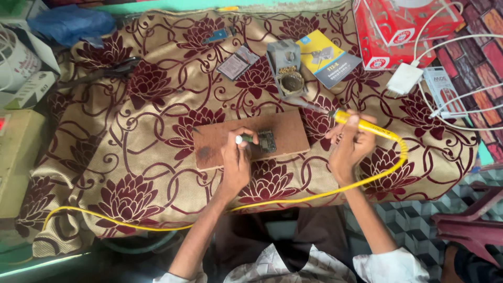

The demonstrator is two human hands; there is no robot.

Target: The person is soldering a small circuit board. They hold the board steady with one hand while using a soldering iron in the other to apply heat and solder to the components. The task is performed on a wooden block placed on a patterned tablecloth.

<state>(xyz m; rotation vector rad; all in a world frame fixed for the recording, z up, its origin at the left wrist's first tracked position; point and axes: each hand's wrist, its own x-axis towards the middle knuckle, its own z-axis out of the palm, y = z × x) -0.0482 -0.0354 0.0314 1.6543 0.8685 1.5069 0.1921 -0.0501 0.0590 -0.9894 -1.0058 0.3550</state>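
A small circuit board (266, 141) lies on a brown wooden board (250, 139) near the middle of the surface (131, 157), which is draped in a gold cloth with maroon flowers. The left hand (236, 160) rests on the wooden board just beside the circuit board, fingers closed on a thin white-tipped tool (242, 139) aimed at it. The right hand (352, 144) is wrapped around a yellow soldering iron (361, 123) — its tip points away from the circuit board, toward the grey iron stand (286, 67) nearer the far edge. By that, I judge the soldering to be between touches, not finished; whether any joint is done is too small to tell. The yellow cable (209, 215) loops back along the near edge. A booklet (327, 60), a red box (403, 29) and a white charger (404, 78) sit toward the far right corner.
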